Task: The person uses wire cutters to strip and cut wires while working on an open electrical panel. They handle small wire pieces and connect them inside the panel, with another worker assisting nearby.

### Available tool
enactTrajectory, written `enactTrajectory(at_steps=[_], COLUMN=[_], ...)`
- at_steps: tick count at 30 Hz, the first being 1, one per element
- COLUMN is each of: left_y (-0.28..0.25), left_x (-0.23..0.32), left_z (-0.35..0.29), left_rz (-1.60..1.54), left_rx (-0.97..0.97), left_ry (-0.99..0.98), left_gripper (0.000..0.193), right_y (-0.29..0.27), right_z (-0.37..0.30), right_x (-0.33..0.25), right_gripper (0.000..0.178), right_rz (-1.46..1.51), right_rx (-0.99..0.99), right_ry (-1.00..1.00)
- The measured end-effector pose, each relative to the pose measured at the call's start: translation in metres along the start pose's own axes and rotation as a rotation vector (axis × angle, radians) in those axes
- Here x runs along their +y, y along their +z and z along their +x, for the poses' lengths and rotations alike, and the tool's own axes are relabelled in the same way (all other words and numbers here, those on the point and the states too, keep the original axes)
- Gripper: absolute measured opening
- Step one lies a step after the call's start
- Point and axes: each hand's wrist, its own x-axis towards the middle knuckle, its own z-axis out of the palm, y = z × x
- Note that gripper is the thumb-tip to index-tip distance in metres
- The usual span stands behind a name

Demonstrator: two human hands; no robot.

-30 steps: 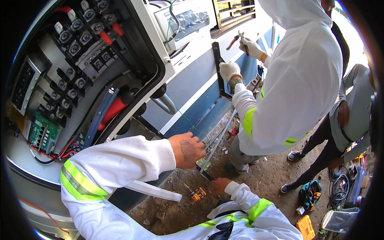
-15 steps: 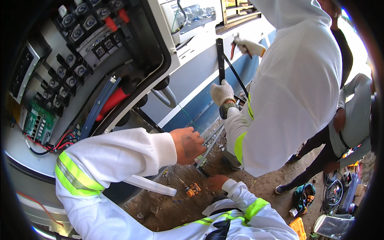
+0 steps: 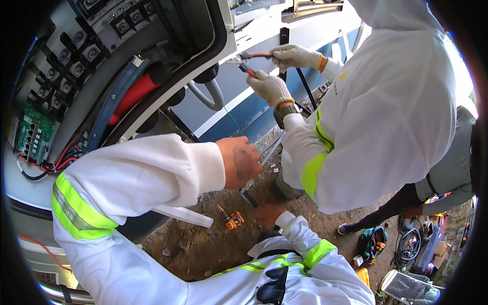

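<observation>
My left hand (image 3: 240, 161) is closed, back upward, around thin grey strips (image 3: 270, 148) that slant down from it. Lower down, my right hand (image 3: 268, 215) is curled around the dark handle (image 3: 249, 198) of a tool; its kind is too small to make out. The tool's far end meets the strips below my left hand. Most of my fingers are hidden from above. Opposite me, a co-worker's gloved hands (image 3: 274, 89) grip a two-handled tool with red and black handles (image 3: 256, 54), its head beside the cabinet's edge.
An open electrical cabinet (image 3: 223, 30) with terminals and a green circuit board (image 3: 34, 133) stands at left. A white channel (image 3: 185, 215) juts out below my left forearm. On the dirt lie an orange-and-black power tool (image 3: 234, 220), a tool bag (image 3: 373, 245) and coiled cable (image 3: 408, 244).
The co-worker's left hand has left the black bracket; both gloved hands now hold the two-handled tool, raised toward the cabinet. My view has shifted slightly; my hands keep their holds.
</observation>
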Motion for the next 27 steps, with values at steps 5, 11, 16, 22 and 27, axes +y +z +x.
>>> enactTrajectory(at_steps=[5, 11, 16, 22, 27], left_y=[0.008, 0.013, -0.002, -0.004, -0.001], left_x=[-0.004, 0.0, 0.003, 0.003, 0.0], left_z=[0.0, -0.004, -0.008, -0.01, -0.008], left_rz=[-0.008, -0.192, -0.062, -0.087, -0.024], left_rx=[0.016, 0.067, -0.127, -0.092, -0.05], left_ry=[0.006, -0.109, -0.053, -0.07, -0.037], left_gripper=[0.037, 0.016, 0.02, 0.033, 0.022], right_y=[-0.064, -0.218, -0.28, -0.29, -0.299], right_z=[0.012, 0.075, 0.077, 0.073, 0.077], right_x=[-0.044, -0.12, -0.168, -0.174, -0.178], right_gripper=[0.036, 0.03, 0.039, 0.038, 0.035], right_rz=[0.403, 0.999, 0.947, 0.873, 0.798], right_rx=[0.484, 1.031, 1.073, 1.169, 1.258], right_ry=[-0.253, -0.478, -0.494, -0.457, -0.509])
